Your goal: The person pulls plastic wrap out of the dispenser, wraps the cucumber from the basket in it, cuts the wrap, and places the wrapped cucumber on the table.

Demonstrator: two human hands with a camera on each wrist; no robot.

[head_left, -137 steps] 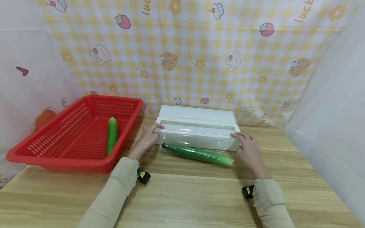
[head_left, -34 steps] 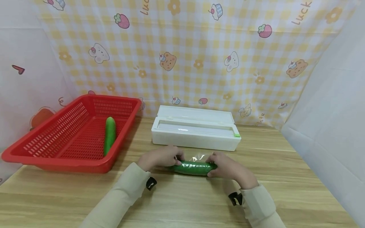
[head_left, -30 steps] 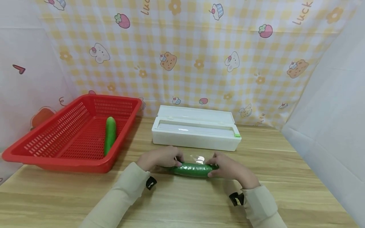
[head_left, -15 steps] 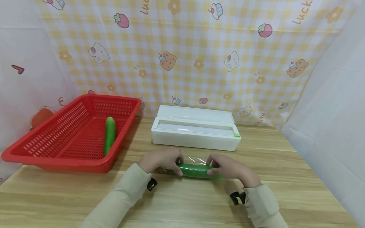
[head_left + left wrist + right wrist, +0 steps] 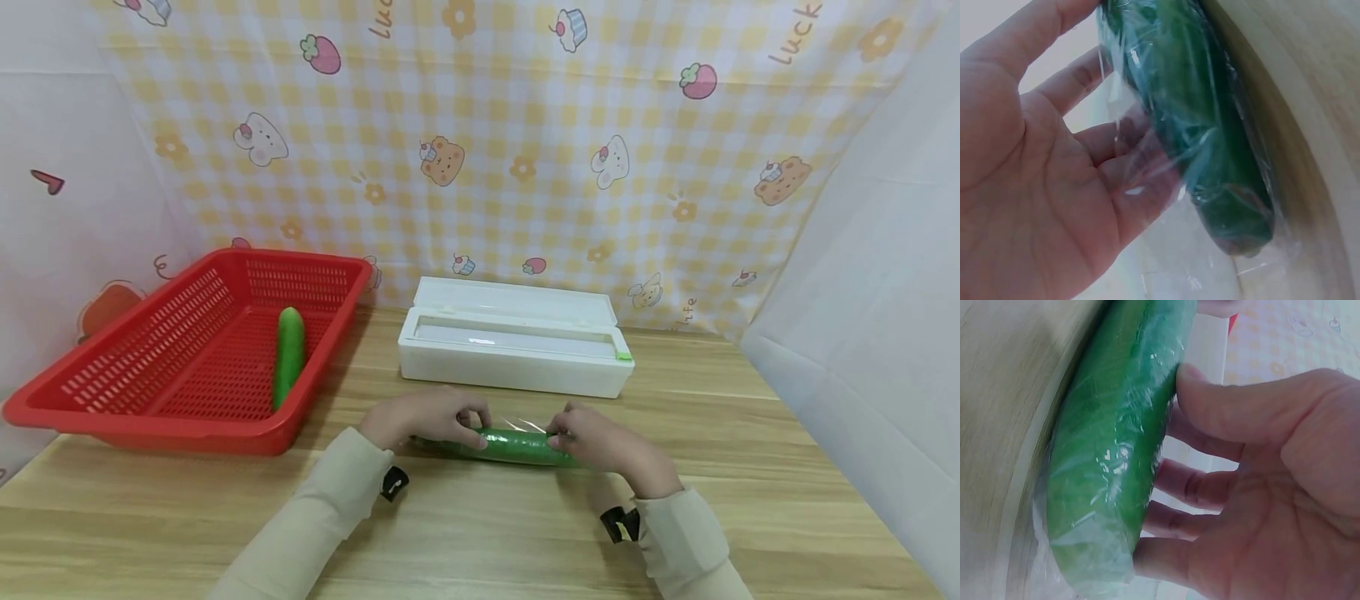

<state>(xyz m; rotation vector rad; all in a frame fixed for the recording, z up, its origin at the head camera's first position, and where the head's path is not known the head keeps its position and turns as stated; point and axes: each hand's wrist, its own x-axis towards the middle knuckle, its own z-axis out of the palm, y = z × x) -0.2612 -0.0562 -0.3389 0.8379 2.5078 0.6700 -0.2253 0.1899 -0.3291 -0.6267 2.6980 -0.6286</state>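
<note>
A cucumber (image 5: 517, 447) in clear cling film lies crosswise on the table. My left hand (image 5: 431, 417) grips it left of its middle, thumb on top; in the left wrist view, loose film (image 5: 1135, 165) covers some fingers, and the dark cucumber end (image 5: 1238, 219) sticks out past the hand. Toward the other end, my right hand (image 5: 596, 437) holds the cucumber between thumb and fingers. Wrinkled film (image 5: 1113, 462) hugs its skin in the right wrist view. A shiny flap of film (image 5: 521, 423) shows behind the cucumber, between the hands.
Behind the hands stands a white cling film box (image 5: 513, 371), lid (image 5: 517, 302) raised, with a green slider (image 5: 624, 356) at its right end. On the left, a red basket (image 5: 187, 427) holds another cucumber (image 5: 289, 358). A patterned cloth (image 5: 525, 208) hangs behind.
Earlier, both hands were at the box's front edge, with film reaching down to the cucumber. Now the film is apart from the box, and both hands hold the cucumber nearer me. Lately, only fingers shifted.
</note>
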